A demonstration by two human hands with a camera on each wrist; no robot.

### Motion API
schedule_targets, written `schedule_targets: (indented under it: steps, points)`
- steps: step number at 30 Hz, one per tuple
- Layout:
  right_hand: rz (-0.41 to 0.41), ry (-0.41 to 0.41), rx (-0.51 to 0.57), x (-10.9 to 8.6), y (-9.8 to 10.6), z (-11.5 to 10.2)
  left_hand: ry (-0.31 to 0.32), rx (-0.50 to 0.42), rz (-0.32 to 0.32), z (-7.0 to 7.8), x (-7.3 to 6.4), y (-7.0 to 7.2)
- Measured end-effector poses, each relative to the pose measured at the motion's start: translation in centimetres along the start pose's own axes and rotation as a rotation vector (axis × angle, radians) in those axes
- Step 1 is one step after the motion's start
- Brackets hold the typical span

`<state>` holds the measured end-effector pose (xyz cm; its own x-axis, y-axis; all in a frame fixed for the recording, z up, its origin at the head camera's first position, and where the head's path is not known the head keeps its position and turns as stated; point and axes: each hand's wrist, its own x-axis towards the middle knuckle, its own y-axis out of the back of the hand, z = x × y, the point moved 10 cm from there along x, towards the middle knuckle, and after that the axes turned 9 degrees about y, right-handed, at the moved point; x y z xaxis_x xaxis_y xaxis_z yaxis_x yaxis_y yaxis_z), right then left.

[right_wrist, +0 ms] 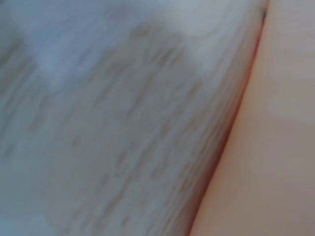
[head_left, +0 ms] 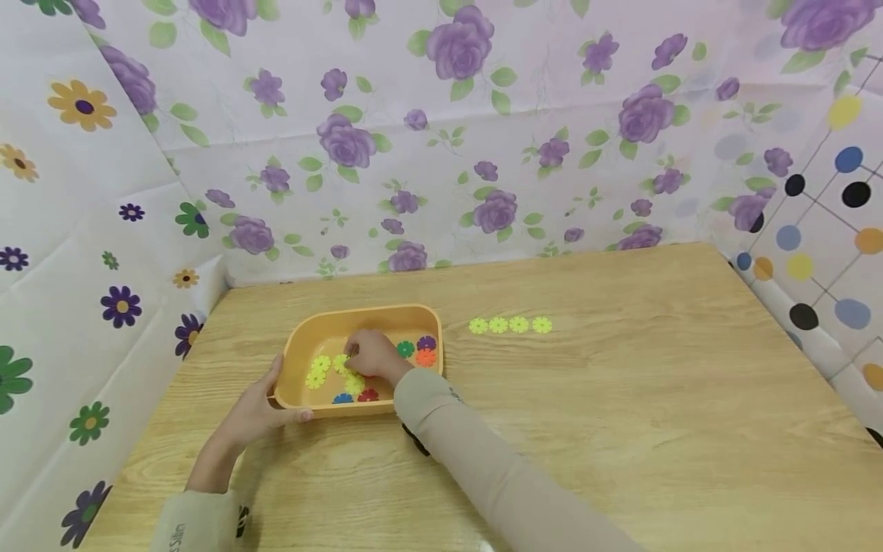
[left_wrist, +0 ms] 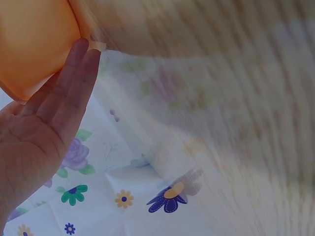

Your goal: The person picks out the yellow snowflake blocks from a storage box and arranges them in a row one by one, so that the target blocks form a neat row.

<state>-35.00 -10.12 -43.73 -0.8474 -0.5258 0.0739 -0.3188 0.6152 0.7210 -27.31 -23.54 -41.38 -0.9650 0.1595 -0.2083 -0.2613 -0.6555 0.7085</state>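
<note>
An orange plastic basin (head_left: 359, 310) stands at the left part of the table. My left hand (head_left: 255, 414) rests against its near left corner, thumb along the front wall. In the left wrist view the fingers (left_wrist: 74, 73) lie nearly straight along the basin's outside. My right hand (head_left: 375, 356) reaches into the basin with bent fingers, fingertips right at a yellow flower-shaped plastic disc (head_left: 340, 363). I cannot tell whether they pinch it. Other yellow discs (head_left: 317, 372) lie to the left. The right wrist view is blurred and shows no fingers.
Several yellow discs (head_left: 519, 325) form a row right of the basin. Inside it lie green (head_left: 405, 349), purple (head_left: 426, 343), orange (head_left: 425, 358), red (head_left: 369, 395) and blue (head_left: 343, 399) discs. Patterned sheets (head_left: 414, 153) stand behind and beside the wooden table (head_left: 621, 399).
</note>
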Motion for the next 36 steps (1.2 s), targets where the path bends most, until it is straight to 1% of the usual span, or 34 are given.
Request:
schedule_targets:
  steps: [3, 7, 10, 14, 20, 23, 29, 36]
  points:
    - [0.021, 0.000, 0.072, 0.0, 0.2, 0.1, 0.001, 0.003, -0.002, 0.0, -0.1, 0.0]
    - [0.033, -0.033, 0.204, 0.1, 0.1, 0.4, 0.012, -0.021, -0.010, -0.1, 0.0, -0.1]
    - [0.035, -0.059, 0.324, -0.2, 0.2, 0.6, 0.020, -0.032, -0.014, -0.1, 0.1, -0.2]
    - [0.031, -0.050, 0.427, -0.8, 0.9, 0.1, 0.032, -0.012, -0.009, -0.2, 0.0, -0.3]
    - [0.042, -0.016, 0.470, -1.7, 2.4, -0.4, 0.052, -0.009, -0.016, -0.2, -0.1, -0.2]
    - [0.037, 0.001, 0.466, -2.1, 3.1, -0.4, 0.055, -0.016, -0.023, -0.2, -0.1, -0.2]
    - [0.011, -0.005, 0.466, -3.0, 4.2, -0.1, 0.068, -0.021, -0.030, -0.3, 0.0, -0.2]
    - [0.023, -0.013, 0.537, -4.0, 5.6, 0.4, 0.075, -0.007, -0.026, -0.2, -0.2, -0.2]
